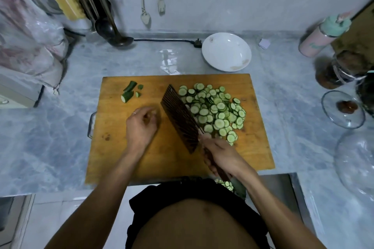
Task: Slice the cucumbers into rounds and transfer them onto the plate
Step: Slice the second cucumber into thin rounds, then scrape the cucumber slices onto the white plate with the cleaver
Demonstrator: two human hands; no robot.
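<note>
1. Wooden cutting board [141, 159] lies on the marble desk [50, 147], seen from the head camera.
2. Cucumber rounds [214, 111] form a pile on the board's right half.
3. Cucumber end pieces [129, 93] lie at the board's far left corner, well apart from the pile.
4. Right hand [224, 157]: grip closed round the cleaver [180, 119] handle; the blade stands on edge just beside the pile.
5. Left hand [141, 125]: fingers loosely curled over the bare board, holding nothing visible.
6. White plate [226, 54] sits on the desk beyond the board, without slices.
</note>
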